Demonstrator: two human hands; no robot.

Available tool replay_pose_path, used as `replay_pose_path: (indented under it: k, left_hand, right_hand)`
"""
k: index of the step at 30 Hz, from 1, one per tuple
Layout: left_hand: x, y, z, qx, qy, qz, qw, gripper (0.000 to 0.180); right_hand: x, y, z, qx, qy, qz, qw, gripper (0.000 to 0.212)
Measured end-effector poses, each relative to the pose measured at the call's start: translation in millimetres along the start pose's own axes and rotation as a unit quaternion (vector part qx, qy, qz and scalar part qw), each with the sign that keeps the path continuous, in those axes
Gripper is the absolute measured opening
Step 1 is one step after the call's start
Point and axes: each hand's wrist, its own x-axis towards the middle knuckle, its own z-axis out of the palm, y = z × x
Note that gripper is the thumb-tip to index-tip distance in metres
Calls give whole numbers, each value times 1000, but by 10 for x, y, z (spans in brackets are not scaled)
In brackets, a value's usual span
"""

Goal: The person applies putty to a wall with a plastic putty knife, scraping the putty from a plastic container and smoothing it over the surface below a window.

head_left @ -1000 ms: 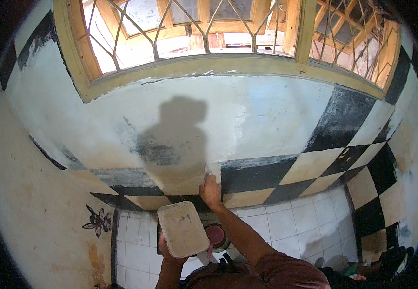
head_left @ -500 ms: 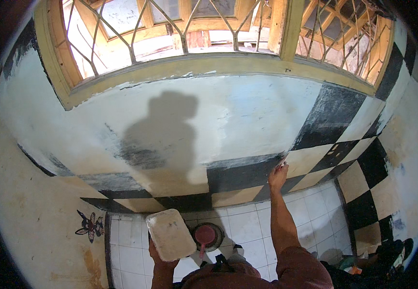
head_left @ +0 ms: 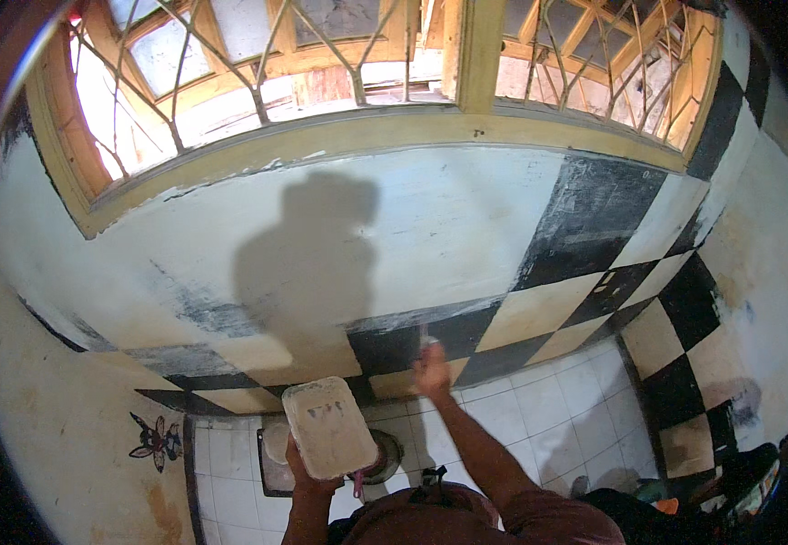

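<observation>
My left hand (head_left: 310, 477) grips the side of a shallow, rectangular, off-white tub (head_left: 330, 427) with rounded corners, and dark smudges mark its pale inside. My right hand (head_left: 432, 371) is closed around a thin, pale hand tool (head_left: 425, 334), blurred so that its kind cannot be told. The tool points up in front of a black square (head_left: 385, 350) low on the wall; whether it touches is unclear. Above that square the wall (head_left: 448, 227) is coated whitish, with streaky, partly covered dark patches and my shadow on it.
A yellow-framed window (head_left: 475, 73) with metal grilles spans the wall's top. On the white tiled floor (head_left: 521, 409) stand a dark round vessel (head_left: 385, 454) with a pink handle (head_left: 358, 483) and a dark-edged square item (head_left: 274, 459). Dark clutter (head_left: 748, 477) lies at lower right.
My right hand has come left and down, away from the streaky edge beside the upper black block. My view has shifted right; the tub remains in my left hand, turned slightly.
</observation>
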Motion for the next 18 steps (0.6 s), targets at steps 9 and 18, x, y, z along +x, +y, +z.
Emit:
replay_pose_path:
  k: [9,18]
  left_hand:
    - [4,-166,67,-135,43,-46,989,59]
    - [39,-148,-43,-136,93,-17,986,61]
  right_hand:
    - [979,630,-1356,34,26,191,981,43]
    - [76,-568,740,28,-27,-78,996,47]
